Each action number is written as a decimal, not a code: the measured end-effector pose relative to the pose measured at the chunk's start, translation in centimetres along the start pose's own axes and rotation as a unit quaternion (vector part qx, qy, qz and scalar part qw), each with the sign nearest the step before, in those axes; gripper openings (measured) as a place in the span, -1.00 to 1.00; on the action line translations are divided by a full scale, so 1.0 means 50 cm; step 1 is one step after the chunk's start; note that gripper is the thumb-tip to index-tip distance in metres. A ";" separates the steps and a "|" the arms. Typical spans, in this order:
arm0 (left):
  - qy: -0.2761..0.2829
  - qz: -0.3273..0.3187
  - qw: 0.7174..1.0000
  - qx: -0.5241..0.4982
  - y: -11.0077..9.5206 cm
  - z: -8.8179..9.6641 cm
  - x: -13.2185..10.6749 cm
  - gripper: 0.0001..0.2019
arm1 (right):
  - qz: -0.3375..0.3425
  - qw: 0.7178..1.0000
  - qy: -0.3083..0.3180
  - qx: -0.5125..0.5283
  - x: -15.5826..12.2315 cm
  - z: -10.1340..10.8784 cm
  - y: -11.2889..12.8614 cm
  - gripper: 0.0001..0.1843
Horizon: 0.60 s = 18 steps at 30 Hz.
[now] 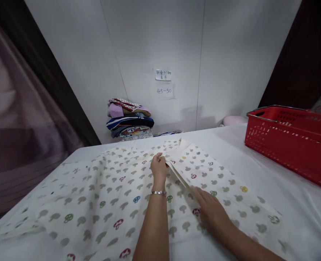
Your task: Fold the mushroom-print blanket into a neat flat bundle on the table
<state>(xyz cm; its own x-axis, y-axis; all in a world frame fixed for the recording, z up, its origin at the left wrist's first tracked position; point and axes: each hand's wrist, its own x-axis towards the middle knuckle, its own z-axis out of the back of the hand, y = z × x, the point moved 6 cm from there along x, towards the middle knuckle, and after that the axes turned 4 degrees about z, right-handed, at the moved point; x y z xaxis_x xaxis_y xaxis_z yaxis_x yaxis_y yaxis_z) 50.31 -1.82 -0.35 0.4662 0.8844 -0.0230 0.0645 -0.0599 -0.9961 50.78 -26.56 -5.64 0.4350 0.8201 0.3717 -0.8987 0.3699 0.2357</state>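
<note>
cream mushroom-print cloth (pixel 108 195) lies spread across the white table (pixel 271 181), covering most of its near and left part, with a narrow folded edge running diagonally near the middle. the left hand (pixel 158 167), with a thin bracelet (pixel 158 193) on its wrist, has its grip closed in a pinch on the upper end of that fold. the right hand (pixel 211 212) lies palm down on the cloth with its grip open, fingertips (pixel 197 191) touching the lower end of the fold. a red plastic basket (pixel 291 148) stands on the table's right side, not touching the cloth. at the far wall sits a stack of folded clothes (pixel 129 121), with two paper notes (pixel 163 74) stuck above and to its right.
</note>
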 end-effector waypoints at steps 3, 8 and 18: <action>-0.011 0.000 1.000 -0.002 0.003 0.007 0.005 -0.68 | -0.001 1.000 0.001 -0.026 -0.083 0.025 -0.027 -0.04; -0.021 0.006 0.999 -0.024 0.011 0.013 0.012 -0.68 | -0.020 0.999 0.024 -0.040 -0.211 0.080 -0.088 -0.17; -0.044 -0.011 0.999 0.023 0.016 0.023 0.020 -0.69 | -0.099 0.995 0.032 0.010 -0.385 0.132 -0.201 -0.43</action>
<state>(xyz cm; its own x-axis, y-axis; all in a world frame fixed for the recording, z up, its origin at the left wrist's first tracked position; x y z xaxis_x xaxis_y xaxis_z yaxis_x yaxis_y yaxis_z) 49.82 -0.45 -1.27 0.3852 0.9228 -0.0063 0.0326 -0.0204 -0.9993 51.79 -48.94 -9.25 0.5977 0.7591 0.2579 -0.7946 0.5180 0.3168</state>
